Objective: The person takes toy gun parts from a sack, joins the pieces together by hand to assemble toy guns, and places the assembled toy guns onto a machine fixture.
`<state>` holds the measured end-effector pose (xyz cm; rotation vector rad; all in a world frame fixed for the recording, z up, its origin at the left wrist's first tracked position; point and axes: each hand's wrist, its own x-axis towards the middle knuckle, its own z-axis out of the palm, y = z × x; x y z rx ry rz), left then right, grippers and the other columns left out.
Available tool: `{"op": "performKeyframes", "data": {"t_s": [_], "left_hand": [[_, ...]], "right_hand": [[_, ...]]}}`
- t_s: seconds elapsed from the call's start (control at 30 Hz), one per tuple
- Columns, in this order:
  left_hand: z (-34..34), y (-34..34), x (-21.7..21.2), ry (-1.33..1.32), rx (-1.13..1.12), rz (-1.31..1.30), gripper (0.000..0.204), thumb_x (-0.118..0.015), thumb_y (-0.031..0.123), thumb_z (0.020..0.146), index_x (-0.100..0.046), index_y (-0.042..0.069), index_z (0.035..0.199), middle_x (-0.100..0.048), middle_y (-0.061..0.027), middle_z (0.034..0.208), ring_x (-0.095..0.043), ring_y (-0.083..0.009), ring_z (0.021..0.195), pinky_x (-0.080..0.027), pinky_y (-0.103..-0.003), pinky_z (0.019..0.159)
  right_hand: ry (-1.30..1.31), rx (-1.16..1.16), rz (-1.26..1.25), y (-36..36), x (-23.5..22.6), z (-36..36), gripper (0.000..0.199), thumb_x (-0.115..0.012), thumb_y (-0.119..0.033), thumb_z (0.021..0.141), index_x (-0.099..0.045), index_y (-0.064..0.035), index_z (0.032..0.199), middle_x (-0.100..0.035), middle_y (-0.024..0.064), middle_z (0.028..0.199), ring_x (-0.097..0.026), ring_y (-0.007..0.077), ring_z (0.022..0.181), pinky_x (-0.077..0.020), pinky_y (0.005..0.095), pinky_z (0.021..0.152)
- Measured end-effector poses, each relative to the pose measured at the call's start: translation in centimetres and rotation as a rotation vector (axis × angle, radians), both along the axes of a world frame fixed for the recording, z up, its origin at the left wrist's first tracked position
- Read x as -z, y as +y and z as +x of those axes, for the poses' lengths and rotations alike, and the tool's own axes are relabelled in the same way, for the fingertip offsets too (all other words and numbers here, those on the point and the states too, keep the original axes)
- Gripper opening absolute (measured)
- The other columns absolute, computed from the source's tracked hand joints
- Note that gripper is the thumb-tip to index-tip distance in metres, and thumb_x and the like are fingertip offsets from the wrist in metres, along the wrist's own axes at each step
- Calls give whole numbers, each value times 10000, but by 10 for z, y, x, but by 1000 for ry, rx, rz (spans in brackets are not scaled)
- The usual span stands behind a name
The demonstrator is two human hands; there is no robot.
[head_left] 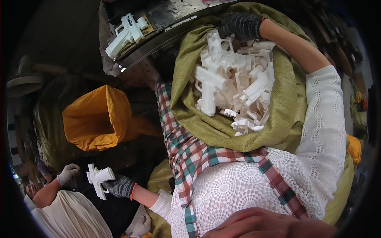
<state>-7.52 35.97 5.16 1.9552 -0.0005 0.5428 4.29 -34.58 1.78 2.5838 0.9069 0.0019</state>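
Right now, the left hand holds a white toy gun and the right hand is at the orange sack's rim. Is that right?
No: the head view shows the right hand at the rim of the green sack, not the orange sack. The left hand does hold a white toy gun.

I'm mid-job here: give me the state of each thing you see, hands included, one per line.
Left hand: gloved, gripping a toy pistol
Held toy pistol: white, raised off any surface
Right hand: gloved, at the olive sack's mouth; grip unclear
Olive sack: open
White plastic pieces: loosely heaped inside it
Orange sack: open
Other toy pistol: white, lying on its side
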Motion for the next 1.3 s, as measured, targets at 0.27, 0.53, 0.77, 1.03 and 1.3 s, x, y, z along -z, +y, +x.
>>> {"op": "performKeyframes", "data": {"t_s": [0.27,0.53,0.77,1.03,1.3], "left_hand": [[115,78,1,-90,-134,-771,232,-459,56,884,-544,6,1094,-568,-93,935,-557,-181,813,-458,-278,689],[109,92,10,-246,-279,-713,251,-491,48,865,-551,-8,1102,-588,-116,997,-582,-213,857,-479,-309,737],[8,1,107,-397,-354,-733,271,-520,42,848,-557,-20,1110,-606,-135,1051,-603,-240,896,-498,-336,779],[-25,-81,79,-143,-666,-779,349,-462,148,894,-510,-24,1194,-536,-154,1216,-556,-261,1060,-399,-345,969],[-6,-83,83,-135,-618,-891,392,-510,239,885,-507,34,1218,-556,-129,1196,-549,-235,1077,-410,-378,948]], "right_hand": [[138,111,258,25,-155,-66,282,-633,-105,683,-594,-3,943,-602,162,862,-579,347,833,-472,390,751],[32,131,794,43,-185,-70,313,-663,-49,745,-604,-20,1051,-641,140,971,-613,242,883,-480,335,805],[248,367,1051,64,-156,-73,282,-678,-45,736,-619,-45,1011,-631,44,903,-544,95,841,-461,273,786],[287,269,1209,71,-142,-71,343,-727,-44,690,-607,-48,1011,-618,26,917,-523,87,896,-443,272,830],[267,380,2143,-48,-136,48,207,-614,-41,816,-569,-30,1018,-609,72,890,-611,183,787,-542,325,734]]}}
